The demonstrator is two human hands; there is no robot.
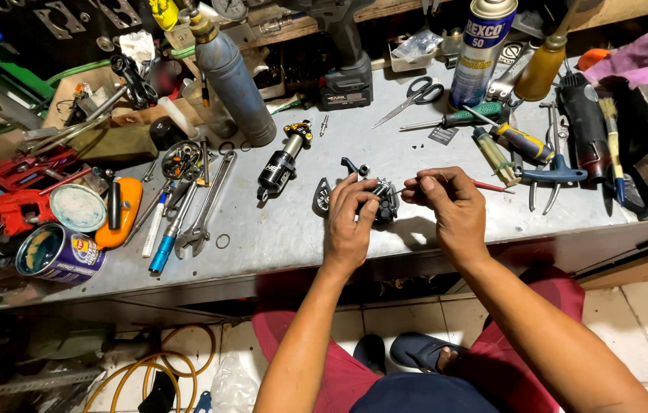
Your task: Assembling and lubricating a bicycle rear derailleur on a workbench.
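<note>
Black bicycle derailleur [380,200]: dark metal body, toothed pulley wheel showing, thin lever arm projecting up-left. Held just above grey workbench top, near front edge, about mid-length. Partly hidden by fingers.

Thin tool with red shaft [485,185]: slender, roughly level, tip pointing left at derailleur; fine detail too small to tell.

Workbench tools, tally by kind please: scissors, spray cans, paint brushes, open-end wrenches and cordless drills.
Scissors: 1
Spray cans: 1
Paint brushes: 1
Open-end wrenches: 1
Cordless drills: 1
Total: 5
All lie or stand on the grey workbench.
</note>
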